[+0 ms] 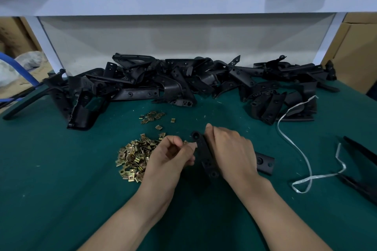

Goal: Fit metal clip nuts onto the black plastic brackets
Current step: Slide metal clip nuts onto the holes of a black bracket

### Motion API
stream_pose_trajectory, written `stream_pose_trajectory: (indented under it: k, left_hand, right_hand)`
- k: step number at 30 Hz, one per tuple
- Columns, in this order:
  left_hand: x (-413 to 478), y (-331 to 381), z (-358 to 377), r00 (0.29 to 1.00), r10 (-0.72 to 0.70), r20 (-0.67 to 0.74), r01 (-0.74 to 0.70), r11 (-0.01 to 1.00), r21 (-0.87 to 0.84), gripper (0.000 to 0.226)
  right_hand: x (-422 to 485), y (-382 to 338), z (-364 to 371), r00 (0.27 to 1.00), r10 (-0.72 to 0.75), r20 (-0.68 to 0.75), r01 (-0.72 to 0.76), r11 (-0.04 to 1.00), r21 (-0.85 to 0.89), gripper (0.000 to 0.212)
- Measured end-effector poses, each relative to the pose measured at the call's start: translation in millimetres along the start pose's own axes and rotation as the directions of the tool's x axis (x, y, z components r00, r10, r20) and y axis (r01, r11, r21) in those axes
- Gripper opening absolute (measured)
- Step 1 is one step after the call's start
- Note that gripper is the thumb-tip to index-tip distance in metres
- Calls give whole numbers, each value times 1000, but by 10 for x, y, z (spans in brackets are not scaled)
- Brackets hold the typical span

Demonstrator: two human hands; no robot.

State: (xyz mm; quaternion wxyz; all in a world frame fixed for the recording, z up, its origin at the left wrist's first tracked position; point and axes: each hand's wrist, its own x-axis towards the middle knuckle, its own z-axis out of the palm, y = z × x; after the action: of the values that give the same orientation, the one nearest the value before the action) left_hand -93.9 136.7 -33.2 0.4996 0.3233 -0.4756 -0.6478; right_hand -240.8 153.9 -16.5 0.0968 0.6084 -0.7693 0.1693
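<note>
Nearest, both hands meet over the green felt-covered surface (pixel 61 169). The right hand (pixel 228 153) is wrapped around the long side of a flat black plastic bracket with round holes at each end (pixel 204 153), held tilted above the surface. The left hand (pixel 171 155) pinches a small brass-coloured metal clip nut (pixel 186 142) against the bracket's edge. The bracket looks rigid and light, best gripped along its flanks; the clip is likely springy, thin-edged and easy to fumble. Just left lies the heap of loose brass clip nuts (pixel 134 159). Farthest back sprawls the pile of black plastic brackets (pixel 183 81).
</note>
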Motion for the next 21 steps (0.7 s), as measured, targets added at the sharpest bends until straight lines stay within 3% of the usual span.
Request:
stream_pose_trajectory:
  k: [6,15,21]
  left_hand:
    - [12,6,5,1000,-14,-14,13,998,-65,27]
    - [-12,11,4,1000,10,-2,-10,1000,-10,33]
    - [-33,31,33,1000,5,-14,-5,1000,7,33]
  right_hand:
    - [-10,-63,4,998,41,-37,-41,999,-9,43]
    - [-28,-92,27,996,47,-81,-55,994,-94,41]
    - [-30,-126,80,992,63,-114,-70,996,-58,43]
